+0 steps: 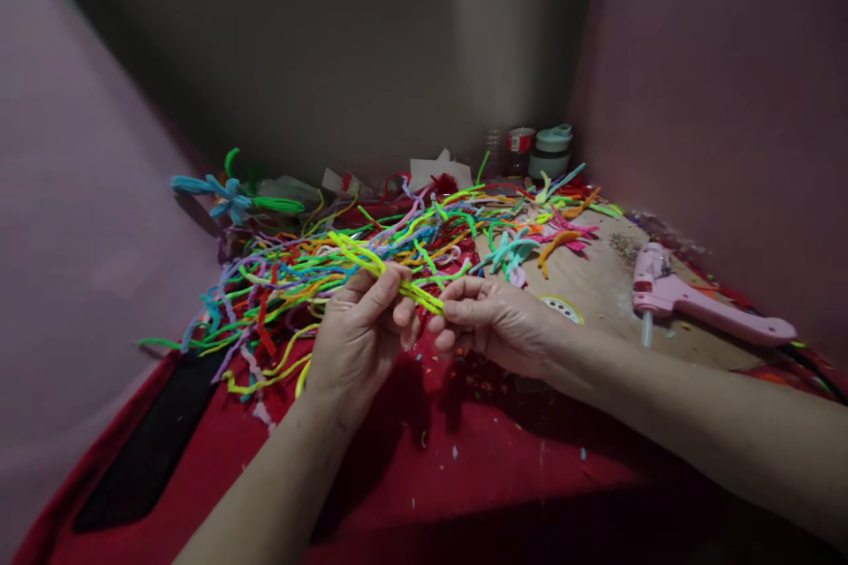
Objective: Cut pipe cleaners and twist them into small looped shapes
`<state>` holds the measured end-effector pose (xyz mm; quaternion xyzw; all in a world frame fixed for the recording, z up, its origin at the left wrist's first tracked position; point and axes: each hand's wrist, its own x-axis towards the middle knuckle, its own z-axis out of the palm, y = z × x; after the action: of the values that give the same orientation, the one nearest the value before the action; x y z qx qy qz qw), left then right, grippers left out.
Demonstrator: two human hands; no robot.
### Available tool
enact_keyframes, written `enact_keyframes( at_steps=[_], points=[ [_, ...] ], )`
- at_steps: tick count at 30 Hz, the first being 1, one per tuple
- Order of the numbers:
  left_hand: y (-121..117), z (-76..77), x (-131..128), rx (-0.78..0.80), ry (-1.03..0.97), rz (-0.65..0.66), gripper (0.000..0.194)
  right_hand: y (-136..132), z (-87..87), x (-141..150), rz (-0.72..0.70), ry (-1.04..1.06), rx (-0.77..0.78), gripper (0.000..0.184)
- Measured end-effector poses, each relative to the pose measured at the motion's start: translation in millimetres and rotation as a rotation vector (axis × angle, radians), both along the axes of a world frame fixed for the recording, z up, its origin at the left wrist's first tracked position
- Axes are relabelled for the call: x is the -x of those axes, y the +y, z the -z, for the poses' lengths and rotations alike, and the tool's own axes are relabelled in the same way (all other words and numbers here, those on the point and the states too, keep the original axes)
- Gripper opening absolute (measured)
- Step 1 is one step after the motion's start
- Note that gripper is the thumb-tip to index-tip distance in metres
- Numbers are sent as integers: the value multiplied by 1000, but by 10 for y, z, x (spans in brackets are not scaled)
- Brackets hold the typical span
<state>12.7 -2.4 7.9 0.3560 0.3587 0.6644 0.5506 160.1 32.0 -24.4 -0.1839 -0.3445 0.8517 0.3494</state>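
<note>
We've got the yellow fuzzy stems (pixel 354 252) up in the air between both hands, just above the near edge of the pile. At least two strands run side by side; we can't tell if it's one folded stem or several. Left hand (pixel 361 318) is closed in a thumb-and-finger pinch around the middle. Right hand (pixel 494 318) pinches the near-right end at the fingertips, its other fingers loosely curled.

Step in hand, our read: lining up or shaping the strands. Next move likely calls for a steady left pinch while the right works the end (fuzzy wire, so it should bend easily and hold).

Around that: colored stem pile (pixel 311 263) behind and left, turquoise bent stems (pixel 510 252) on the tan board (pixel 596 300) to the right. Pink glue gun (pixel 722 309) lies further right, apart from our hands. Small scraps dot the red-covered surface (pixel 517 450) below; a black strip (pixel 146 450) lies at left.
</note>
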Motion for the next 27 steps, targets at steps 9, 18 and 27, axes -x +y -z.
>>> enact_keyframes(
  at_steps=[9,18,27],
  points=[
    [-26,51,5,27,278,41,10,-25,-41,25,84,-69,-2,23],
    [-28,75,2,116,489,-3,16,-40,-99,-26,86,-332,-263,12],
    [-52,77,-19,-5,633,-113,9,-78,-140,-12,43,-480,-286,22]
  ],
)
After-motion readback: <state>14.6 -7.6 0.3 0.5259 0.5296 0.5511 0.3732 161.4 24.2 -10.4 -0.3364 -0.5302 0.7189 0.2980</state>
